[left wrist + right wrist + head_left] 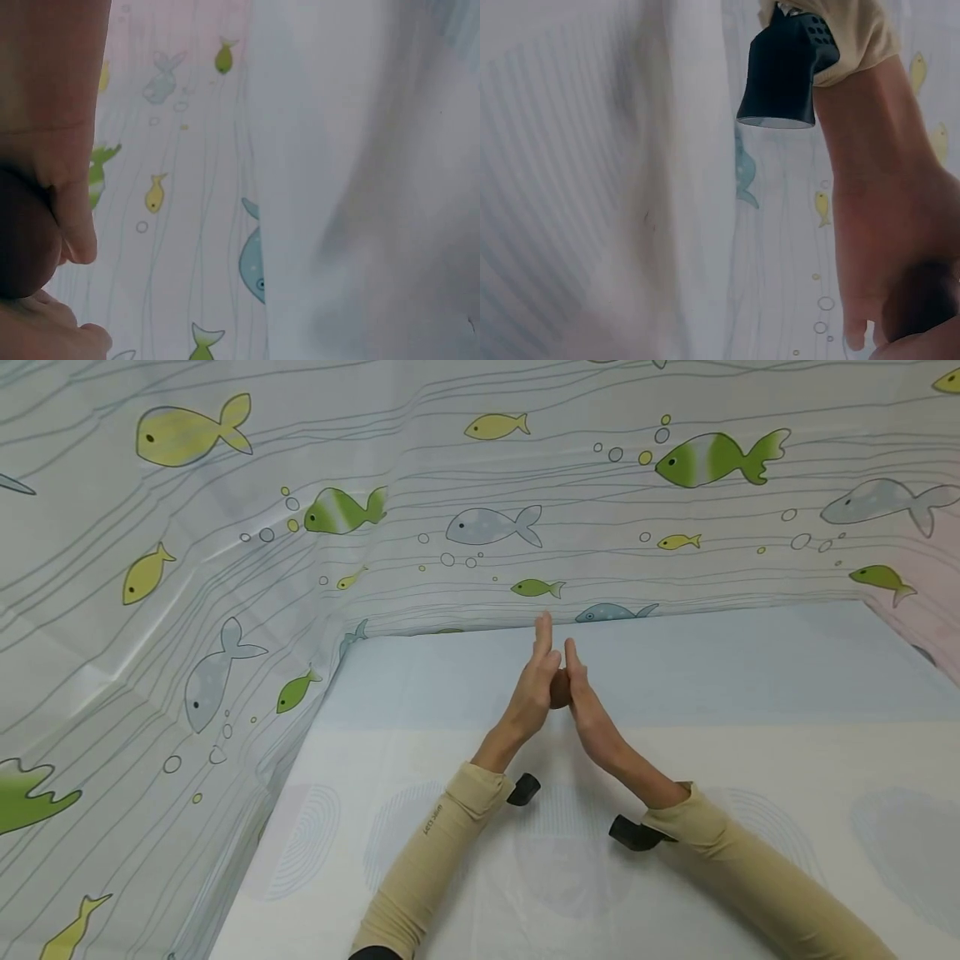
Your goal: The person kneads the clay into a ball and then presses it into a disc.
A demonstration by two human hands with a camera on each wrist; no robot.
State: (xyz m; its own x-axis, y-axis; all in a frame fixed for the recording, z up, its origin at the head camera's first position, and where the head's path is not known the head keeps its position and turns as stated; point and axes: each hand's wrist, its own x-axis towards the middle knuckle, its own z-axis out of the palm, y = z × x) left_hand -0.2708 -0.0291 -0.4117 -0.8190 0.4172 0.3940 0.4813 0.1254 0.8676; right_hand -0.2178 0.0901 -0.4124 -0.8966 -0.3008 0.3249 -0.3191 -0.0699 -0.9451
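Observation:
A dark brown, rounded lump (559,689) is between my two palms, above the far part of the table. My left hand (531,695) presses it from the left, fingers straight and pointing up and away. From the other side my right hand (590,717) presses with its palm, fingers also extended. In the left wrist view the lump (26,244) shows at the left edge, partly cut off by the frame. The right wrist view has the lump (921,301) at the lower right, against the left palm. Its far side is hidden by the hands.
The table (420,752) has a pale cover with blue-grey bands and circle patterns. A fish-printed curtain (405,560) hangs behind it and along the left. Black cameras stick out from both cuffs, the left one (523,789) and the right one (636,832).

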